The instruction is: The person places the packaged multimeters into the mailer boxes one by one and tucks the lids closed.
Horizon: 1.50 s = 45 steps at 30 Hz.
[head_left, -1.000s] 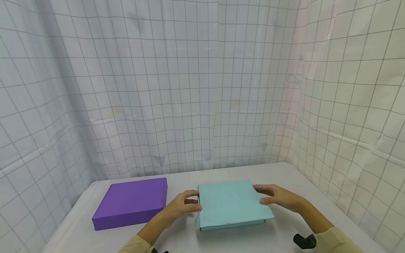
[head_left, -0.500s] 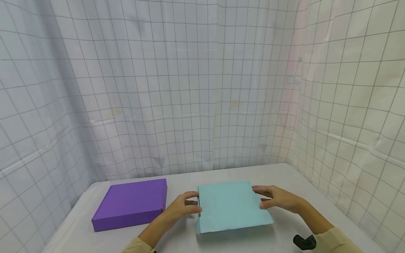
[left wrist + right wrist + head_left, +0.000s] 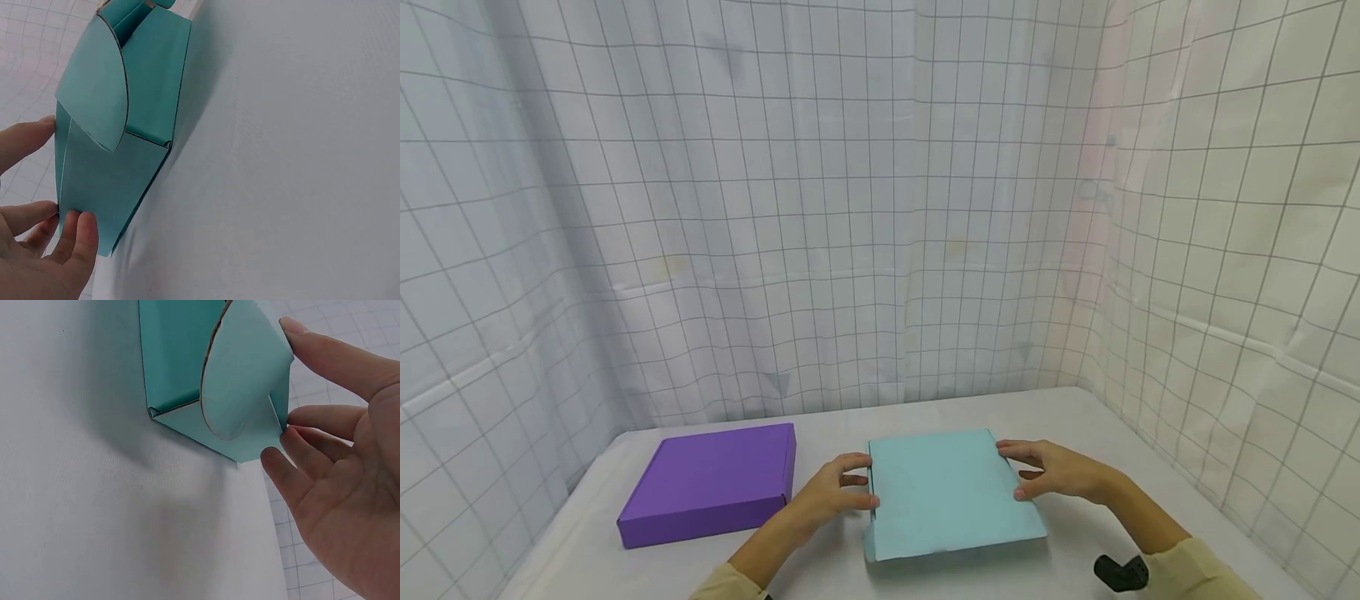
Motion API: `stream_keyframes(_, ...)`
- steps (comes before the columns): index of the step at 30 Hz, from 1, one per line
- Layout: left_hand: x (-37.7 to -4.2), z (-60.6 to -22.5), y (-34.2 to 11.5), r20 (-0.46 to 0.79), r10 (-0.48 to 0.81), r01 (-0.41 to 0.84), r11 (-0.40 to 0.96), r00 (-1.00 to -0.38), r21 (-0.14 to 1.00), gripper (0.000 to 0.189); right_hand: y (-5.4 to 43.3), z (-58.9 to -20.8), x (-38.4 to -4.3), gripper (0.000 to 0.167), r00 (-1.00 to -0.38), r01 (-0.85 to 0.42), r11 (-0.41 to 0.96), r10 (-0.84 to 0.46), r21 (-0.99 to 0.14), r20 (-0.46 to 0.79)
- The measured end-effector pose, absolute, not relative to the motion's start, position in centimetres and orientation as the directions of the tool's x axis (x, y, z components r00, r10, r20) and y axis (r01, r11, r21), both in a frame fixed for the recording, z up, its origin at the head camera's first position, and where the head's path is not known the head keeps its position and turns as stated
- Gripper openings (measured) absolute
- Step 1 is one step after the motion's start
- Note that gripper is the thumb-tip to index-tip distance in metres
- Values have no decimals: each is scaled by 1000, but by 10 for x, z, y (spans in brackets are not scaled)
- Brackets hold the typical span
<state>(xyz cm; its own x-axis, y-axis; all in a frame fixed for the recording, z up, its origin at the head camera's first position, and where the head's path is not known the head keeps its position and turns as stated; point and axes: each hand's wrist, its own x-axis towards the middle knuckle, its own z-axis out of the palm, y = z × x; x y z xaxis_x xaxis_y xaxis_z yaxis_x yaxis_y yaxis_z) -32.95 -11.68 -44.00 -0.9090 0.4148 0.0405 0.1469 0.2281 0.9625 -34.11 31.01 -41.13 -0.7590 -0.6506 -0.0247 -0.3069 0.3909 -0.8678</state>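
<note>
A light-teal cardboard mailer box [image 3: 951, 492] lies between the two hands in the head view. Its lid is down over the top, and the front flap slopes forward past the front wall. A rounded ear [image 3: 100, 81] hangs outside the side wall in the left wrist view. My left hand [image 3: 835, 487] touches the left edge with thumb and fingertips, fingers loosely bent. On the opposite edge, my right hand [image 3: 1056, 473] touches with its thumb near the flap crease and its fingers further back. Another ear [image 3: 240, 381] and the shaded front wall [image 3: 178, 350] show in the right wrist view.
A closed purple cardboard box [image 3: 715, 479] lies to the left on the white-covered table [image 3: 1000, 579]. Gridded white curtains [image 3: 850, 208] enclose the table behind and at the sides. A black device [image 3: 1122, 573] is at the right wrist.
The front flap of the teal box has tipped down and forward, hiding the front wall in the head view. Both hands have stayed nearly in place; the purple box has not moved.
</note>
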Motion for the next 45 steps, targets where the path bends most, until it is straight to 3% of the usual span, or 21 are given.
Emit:
stream_keyframes(6,-328,-439,-113,37,404,150,254,-914,956,80,306,-410,-337,88,-783,-324,449,-621,-833,-30)
stream_keyframes(14,-323,-434,-106,10,351,116,283,-936,952,81,292,-400,-333,85,-813,-379,597,-579,-707,-53)
stream_keyframes(20,-320,-438,-107,5,356,103,255,-934,961,76,276,-386,-331,79,-796,-498,732,-599,-464,-92)
stream_keyframes(24,-320,-438,-107,15,364,112,246,-931,963,73,261,-376,-331,73,-759,-573,741,-641,-351,-113)
stream_keyframes(30,-321,-436,-106,24,377,123,242,-926,962,72,237,-378,-329,74,-656,-664,639,-747,-388,-109)
stream_keyframes(36,-316,-437,-104,18,348,112,252,-937,961,75,228,-387,-330,73,-651,-684,623,-756,-379,-66)
stream_keyframes(45,-286,-434,-108,56,241,203,644,-969,738,59,225,-385,-333,72,-683,-641,652,-725,-405,-85)
